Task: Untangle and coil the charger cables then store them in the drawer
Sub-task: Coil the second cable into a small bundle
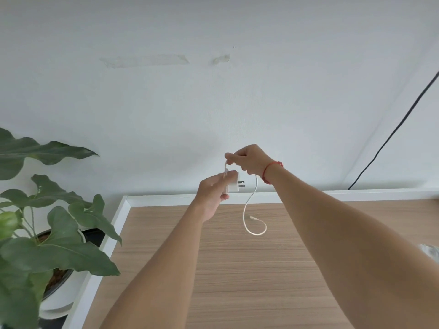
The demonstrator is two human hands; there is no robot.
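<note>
My left hand (pixel 212 193) grips a white charger plug (pixel 234 184), held up above the far edge of the wooden tabletop, its two metal prongs pointing right. Just above it, my right hand (pixel 249 160) pinches the white cable (pixel 249 205) close to where it leaves the plug. Below my right hand the cable hangs down in a loose curve and ends in a small loop, its connector tip (pixel 253 218) hanging free just over the tabletop. No drawer is in view.
The wooden tabletop (pixel 237 269) has a white frame (pixel 111 238) on its left and far sides. A potted plant (pixel 47 233) with big green leaves stands left of the table. A black cord (pixel 392 134) runs down the white wall at right.
</note>
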